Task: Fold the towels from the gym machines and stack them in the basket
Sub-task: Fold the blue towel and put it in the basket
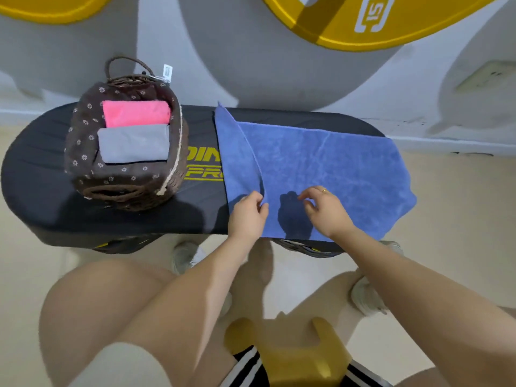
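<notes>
A blue towel [321, 163] lies spread over the right half of a black padded bench [36, 177], its left edge lifted into a flap. My left hand [247, 216] pinches the near end of that flap. My right hand [325, 209] hovers over the towel's near edge with fingers loosely curled, holding nothing. A brown wicker basket [83, 152] with a flowered liner stands on the bench's left half. Inside it lie a folded pink towel [136, 113] and a folded grey towel [134, 146], side by side.
The bench stands against a grey and white wall [251, 65] with yellow round shapes painted on it. The towel's right end hangs past the bench end. My bare knees and shoes are below the bench's near edge, on a beige floor [460, 219].
</notes>
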`<act>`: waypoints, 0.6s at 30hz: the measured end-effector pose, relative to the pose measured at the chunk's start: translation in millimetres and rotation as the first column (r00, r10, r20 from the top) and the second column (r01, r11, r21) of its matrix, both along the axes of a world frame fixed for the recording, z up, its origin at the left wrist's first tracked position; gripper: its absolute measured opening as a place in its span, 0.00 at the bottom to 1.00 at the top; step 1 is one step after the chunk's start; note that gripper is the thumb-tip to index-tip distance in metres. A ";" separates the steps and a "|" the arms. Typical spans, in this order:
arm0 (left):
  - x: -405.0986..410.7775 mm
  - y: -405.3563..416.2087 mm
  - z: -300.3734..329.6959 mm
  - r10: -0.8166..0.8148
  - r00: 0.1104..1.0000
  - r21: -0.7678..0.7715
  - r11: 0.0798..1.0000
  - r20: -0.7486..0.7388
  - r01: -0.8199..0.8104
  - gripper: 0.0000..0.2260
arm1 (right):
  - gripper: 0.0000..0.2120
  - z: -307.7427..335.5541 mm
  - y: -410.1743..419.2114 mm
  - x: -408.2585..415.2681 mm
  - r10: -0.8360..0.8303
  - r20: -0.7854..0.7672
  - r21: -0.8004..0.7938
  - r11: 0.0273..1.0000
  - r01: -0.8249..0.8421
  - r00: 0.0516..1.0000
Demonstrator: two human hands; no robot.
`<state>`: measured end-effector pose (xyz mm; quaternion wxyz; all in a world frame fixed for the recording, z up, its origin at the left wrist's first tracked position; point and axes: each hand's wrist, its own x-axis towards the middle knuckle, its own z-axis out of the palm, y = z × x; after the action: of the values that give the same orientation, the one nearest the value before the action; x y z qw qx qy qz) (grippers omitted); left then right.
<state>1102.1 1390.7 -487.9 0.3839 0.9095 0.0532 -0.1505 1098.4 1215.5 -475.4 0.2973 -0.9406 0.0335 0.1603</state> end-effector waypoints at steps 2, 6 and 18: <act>-1.5 -34.3 5.9 -0.059 0.998 -0.030 0.998 0.012 0.060 0.07 | 0.11 2.2 -29.9 -13.4 -0.159 0.055 0.041 0.987 0.157 0.986; -10.0 -99.8 13.3 -0.214 0.977 -0.107 0.971 0.021 0.215 0.10 | 0.12 -3.2 -97.6 -44.2 -0.478 0.178 0.088 0.878 0.470 0.860; 10.9 -216.0 0.8 -0.446 0.893 0.022 0.894 -0.061 0.448 0.14 | 0.21 -85.9 -214.7 -51.2 -0.657 -0.493 0.401 0.410 0.819 0.570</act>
<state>1113.0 1174.7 -487.1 0.3211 0.8996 -0.1441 -0.2584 1047.2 1000.8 -561.3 0.6065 -0.6520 0.4351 0.1335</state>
